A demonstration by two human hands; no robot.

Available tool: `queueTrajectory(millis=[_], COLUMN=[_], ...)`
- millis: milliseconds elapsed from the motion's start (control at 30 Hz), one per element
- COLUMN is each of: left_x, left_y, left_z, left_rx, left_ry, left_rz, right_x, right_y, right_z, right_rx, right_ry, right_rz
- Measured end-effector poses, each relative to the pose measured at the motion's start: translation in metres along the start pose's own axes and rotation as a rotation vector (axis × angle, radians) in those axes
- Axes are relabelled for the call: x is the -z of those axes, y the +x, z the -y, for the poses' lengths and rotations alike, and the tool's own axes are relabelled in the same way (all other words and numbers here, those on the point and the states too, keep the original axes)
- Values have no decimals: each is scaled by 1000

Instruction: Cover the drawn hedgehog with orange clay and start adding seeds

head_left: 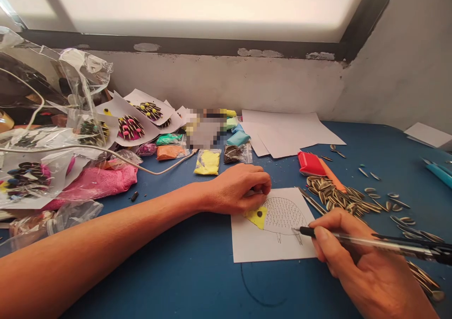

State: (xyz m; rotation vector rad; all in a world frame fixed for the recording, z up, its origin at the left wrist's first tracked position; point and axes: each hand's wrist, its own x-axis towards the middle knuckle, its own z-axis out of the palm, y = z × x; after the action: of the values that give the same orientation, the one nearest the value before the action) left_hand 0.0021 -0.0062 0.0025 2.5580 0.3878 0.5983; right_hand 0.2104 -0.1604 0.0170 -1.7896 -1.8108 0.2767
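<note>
Up close, the right hand (356,265) grips a pen (397,247), its tip over the lower right of the drawing paper (252,249). The left hand (240,187), fingers curled in, rests at the paper's upper left. Seeds (328,194) lie right of the paper; beyond it, a yellow packet (207,162), then blank sheets (293,130).

A white sheet (252,248) bearing a mark-filled rounded outline (286,214) and yellow patch (260,221) lies flat, a clear, black-tipped pen (399,247) slanting over it
</note>
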Motion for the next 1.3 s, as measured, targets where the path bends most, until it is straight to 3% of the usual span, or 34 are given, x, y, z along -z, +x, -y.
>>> queueTrajectory(millis=[300, 1033, 1300], left_x=[0, -1, -1], left_y=[0, 1, 0], left_z=[0, -3, -1], left_rx=[5, 35, 28], left_ry=[-1, 9, 1], left_rz=[3, 16, 16], right_x=[3, 2, 1], right_y=[0, -3, -3], right_z=[-6, -7, -3], right_rx=[17, 22, 55], right_ry=[0, -55, -70], right_rz=[-83, -10, -41])
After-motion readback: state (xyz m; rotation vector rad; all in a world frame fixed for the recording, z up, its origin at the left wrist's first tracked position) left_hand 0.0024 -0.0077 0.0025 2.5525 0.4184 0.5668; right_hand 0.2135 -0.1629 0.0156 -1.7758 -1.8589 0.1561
